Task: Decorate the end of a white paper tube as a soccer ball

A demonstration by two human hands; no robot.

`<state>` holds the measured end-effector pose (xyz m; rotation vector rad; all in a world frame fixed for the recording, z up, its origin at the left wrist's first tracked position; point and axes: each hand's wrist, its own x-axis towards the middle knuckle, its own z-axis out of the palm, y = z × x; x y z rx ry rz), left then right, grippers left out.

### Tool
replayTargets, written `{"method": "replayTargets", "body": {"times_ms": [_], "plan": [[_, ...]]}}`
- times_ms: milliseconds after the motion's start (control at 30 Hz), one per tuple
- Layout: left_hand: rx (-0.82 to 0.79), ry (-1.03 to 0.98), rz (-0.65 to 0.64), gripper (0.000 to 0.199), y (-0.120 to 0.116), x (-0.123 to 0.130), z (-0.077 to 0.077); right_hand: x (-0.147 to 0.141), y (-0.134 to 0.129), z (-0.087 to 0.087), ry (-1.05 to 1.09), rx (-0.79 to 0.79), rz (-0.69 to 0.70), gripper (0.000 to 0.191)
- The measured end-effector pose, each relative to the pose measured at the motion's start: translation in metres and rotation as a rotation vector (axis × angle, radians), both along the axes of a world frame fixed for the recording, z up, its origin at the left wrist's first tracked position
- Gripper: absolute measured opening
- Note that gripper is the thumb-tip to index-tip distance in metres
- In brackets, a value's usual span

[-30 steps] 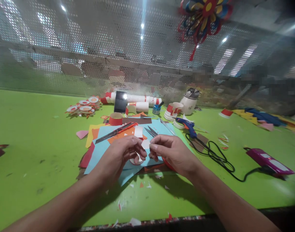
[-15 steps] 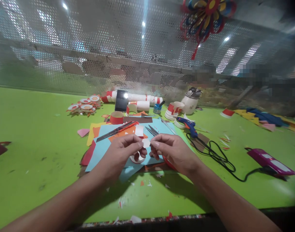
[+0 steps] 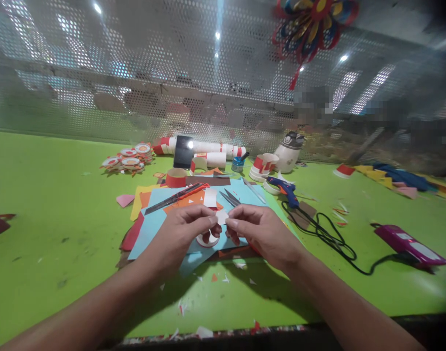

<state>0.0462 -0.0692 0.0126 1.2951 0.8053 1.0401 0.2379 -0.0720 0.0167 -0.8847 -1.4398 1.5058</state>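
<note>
Between my fingertips is a small piece of white paper (image 3: pixel 222 217), raised above a stack of coloured sheets. My left hand (image 3: pixel 193 226) pinches its left side, thumb against the forefinger. On the opposite edge, my right hand (image 3: pixel 261 229) grips it the same way. Under the left fingers, a round white disc (image 3: pixel 208 240) lies partly hidden. Just beyond the hands are a white and red paper piece (image 3: pixel 210 199) and a pair of scissors (image 3: pixel 230 197). Light blue paper (image 3: pixel 153 239) shows beneath.
A blue glue gun (image 3: pixel 286 190) lies to the right, its black cable running to a purple power strip (image 3: pixel 409 246). Tweezers and a black-bladed tool (image 3: pixel 173 199) rest on the paper. Farther back stand a red ring (image 3: pixel 176 178), a blue jar (image 3: pixel 238 164) and a phone (image 3: pixel 183 152).
My right fingers have shifted slightly left and closed on the paper's right edge. The white paper has turned a little. My left hand is nearly still.
</note>
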Motion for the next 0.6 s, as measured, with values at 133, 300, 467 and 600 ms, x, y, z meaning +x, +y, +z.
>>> {"method": "replayTargets", "body": {"times_ms": [133, 300, 467, 600], "plan": [[-0.016, -0.008, -0.019, 0.022, 0.0, -0.001, 0.003, 0.001, 0.0, 0.002, 0.007, -0.02, -0.008, 0.015], [-0.067, -0.073, -0.043, 0.024, 0.001, 0.0, 0.004, 0.002, 0.001, 0.009, -0.082, -0.051, 0.045, 0.014], [-0.069, 0.009, -0.079, 0.02, 0.002, 0.0, 0.004, 0.004, 0.001, 0.013, -0.14, -0.051, 0.073, 0.016], [-0.075, 0.017, -0.074, 0.021, 0.002, 0.0, 0.004, 0.006, 0.004, 0.009, -0.11, -0.047, 0.052, 0.016]]}}
